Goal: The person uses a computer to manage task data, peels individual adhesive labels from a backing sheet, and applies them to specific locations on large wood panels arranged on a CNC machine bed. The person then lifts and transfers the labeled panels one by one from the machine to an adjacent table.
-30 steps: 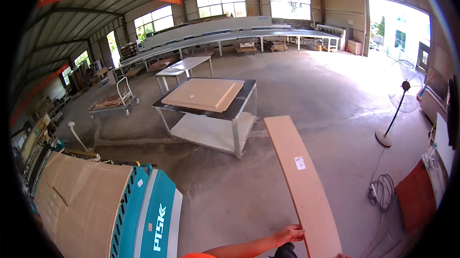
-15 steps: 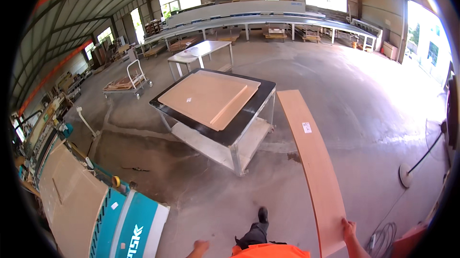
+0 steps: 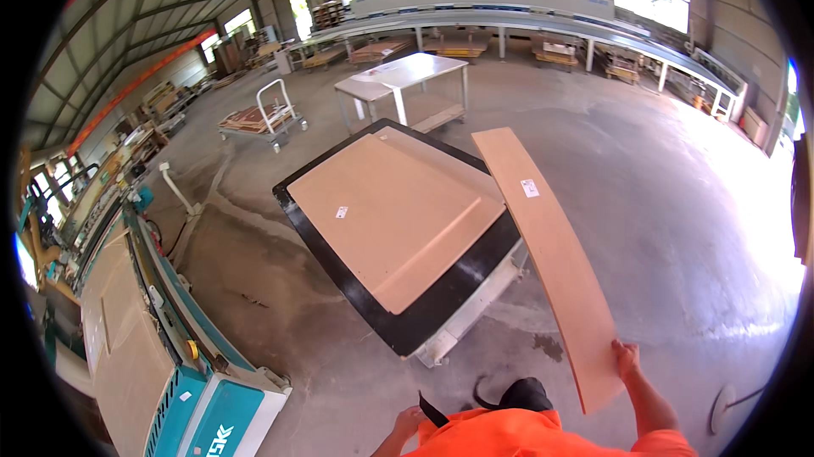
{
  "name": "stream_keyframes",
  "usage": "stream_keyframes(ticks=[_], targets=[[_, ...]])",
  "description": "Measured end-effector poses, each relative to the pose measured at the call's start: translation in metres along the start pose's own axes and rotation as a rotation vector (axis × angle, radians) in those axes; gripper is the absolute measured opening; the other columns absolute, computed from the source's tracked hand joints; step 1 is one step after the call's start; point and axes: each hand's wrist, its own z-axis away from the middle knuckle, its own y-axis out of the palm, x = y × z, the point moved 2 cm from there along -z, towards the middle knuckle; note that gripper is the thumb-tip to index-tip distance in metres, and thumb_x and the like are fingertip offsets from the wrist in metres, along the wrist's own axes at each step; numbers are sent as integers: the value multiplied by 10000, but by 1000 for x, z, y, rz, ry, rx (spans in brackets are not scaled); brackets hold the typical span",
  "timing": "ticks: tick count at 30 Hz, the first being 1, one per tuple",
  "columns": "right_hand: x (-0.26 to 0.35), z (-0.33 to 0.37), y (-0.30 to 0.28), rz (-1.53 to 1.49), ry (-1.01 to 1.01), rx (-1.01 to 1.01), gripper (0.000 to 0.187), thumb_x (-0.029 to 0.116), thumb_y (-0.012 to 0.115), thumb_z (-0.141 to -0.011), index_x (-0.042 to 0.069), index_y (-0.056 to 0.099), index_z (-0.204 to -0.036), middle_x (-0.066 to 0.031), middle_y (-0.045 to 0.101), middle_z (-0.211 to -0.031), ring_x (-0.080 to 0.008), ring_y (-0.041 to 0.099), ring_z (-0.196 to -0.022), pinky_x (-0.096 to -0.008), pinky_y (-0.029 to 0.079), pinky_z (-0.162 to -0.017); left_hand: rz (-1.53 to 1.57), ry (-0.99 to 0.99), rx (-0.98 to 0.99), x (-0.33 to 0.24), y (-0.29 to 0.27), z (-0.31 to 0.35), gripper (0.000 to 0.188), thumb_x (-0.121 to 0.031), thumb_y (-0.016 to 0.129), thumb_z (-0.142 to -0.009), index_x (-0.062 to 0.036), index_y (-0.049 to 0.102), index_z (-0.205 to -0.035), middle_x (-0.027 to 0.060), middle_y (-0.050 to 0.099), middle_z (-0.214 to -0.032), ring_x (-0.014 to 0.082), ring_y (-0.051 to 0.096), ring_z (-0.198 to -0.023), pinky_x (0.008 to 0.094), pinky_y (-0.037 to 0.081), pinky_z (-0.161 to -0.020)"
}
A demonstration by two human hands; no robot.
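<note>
A long, narrow wood-coloured board [image 3: 564, 258] with a white label on its face slants up from my right side. My right hand [image 3: 626, 359] grips its right edge close to the lower end, fingers wrapped round it. The board's far end reaches up beside the right edge of a black-topped table [image 3: 360, 304], seeming to overlap it from here. Several flat panels [image 3: 365, 224] of the same colour lie stacked on that table, the top one labelled. Down by my waist is my left hand [image 3: 410, 421], next to a black strap [image 3: 433, 410]; its fingers are not clear.
A teal and white machine [image 3: 242, 410] with a brown panel on top stands at the lower left. Beyond the black-topped table are a pale metal table [image 3: 398, 75] and a trolley [image 3: 270, 118] carrying boards. A long machine bed [image 3: 475, 20] spans the back.
I have come nearer the black-topped table, which now looks larger. The board moved along in my right hand, its far end now by the table. My left hand has moved in toward my waist.
</note>
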Motion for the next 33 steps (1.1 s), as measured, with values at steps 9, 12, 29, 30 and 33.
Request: stream_keyframes(ticks=[9, 12, 29, 30, 33], targets=[[83, -391, 178, 324, -140, 301, 386, 311, 624, -772, -62, 636, -675, -81, 609, -623, -142, 536, -555, -343, 443, -530, -663, -410, -433, 75, 54, -1, 256, -339, 572, -753, -92, 642, -746, 36, 654, -744, 153, 607, -640, 297, 452, -499], [90, -487, 237, 286, -141, 443, 411, 349, 621, -768, -61, 645, -762, -123, 630, -708, -170, 579, -645, -358, 456, -599, 96, -646, -686, 25, 138, 1, 252, -336, 571, -751, -94, 643, -745, 36, 653, -739, 154, 605, -635, 302, 452, -500], [163, -590, 480, 651, -265, 663, 598, 514, 503, -816, -30, 587, -1048, -226, 565, -1130, -372, 539, -1047, -461, 425, -874, 548, -566, -1097, -205, 335, 10, 231, -321, 563, -741, -106, 647, -742, 35, 645, -712, 163, 593, -606, 326, 454, -503], [176, -578, 482, 734, -305, 679, 595, 521, 488, -817, -14, 595, -1054, -226, 559, -1138, -369, 523, -1070, -453, 416, -890, 562, -574, -1119, -207, 346, 15, 230, -320, 563, -740, -106, 648, -741, 35, 644, -711, 163, 592, -605, 328, 454, -503], [241, -555, 464, 903, -426, 585, 589, 534, 455, -824, 33, 590, -1104, -220, 527, -1181, -362, 470, -1136, -439, 388, -932, 581, -553, -1143, -212, 366, 18, 227, -318, 561, -739, -108, 648, -741, 35, 643, -706, 165, 590, -600, 332, 455, -503]])
